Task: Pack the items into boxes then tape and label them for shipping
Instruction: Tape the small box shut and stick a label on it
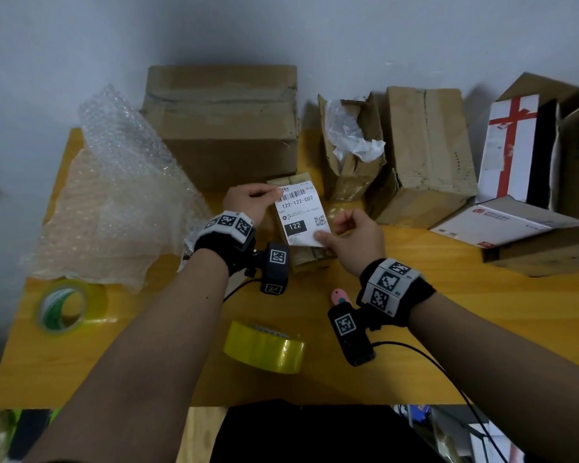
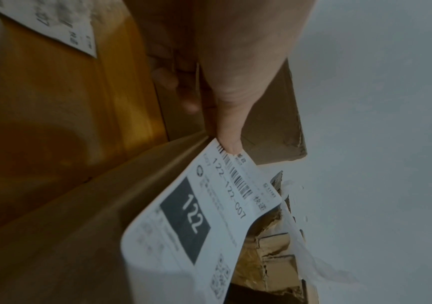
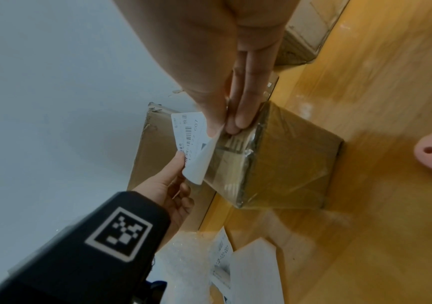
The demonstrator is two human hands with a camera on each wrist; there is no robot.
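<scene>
Plain grey-white wall (image 1: 348, 35) behind yellow wooden table (image 1: 482, 312).

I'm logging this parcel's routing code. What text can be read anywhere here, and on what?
"122-122-C07": shipping label, under its barcode.
"122": white digits in the label's dark block.
"C07": small, at the label's left edge.
"快递": label's top corner, left wrist view.
Label's fine print, white box print: too small to read.

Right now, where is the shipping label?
In the head view the shipping label is at the table's centre, pinched by the left hand and the right hand just above the small taped box, before the big cardboard box.
</scene>
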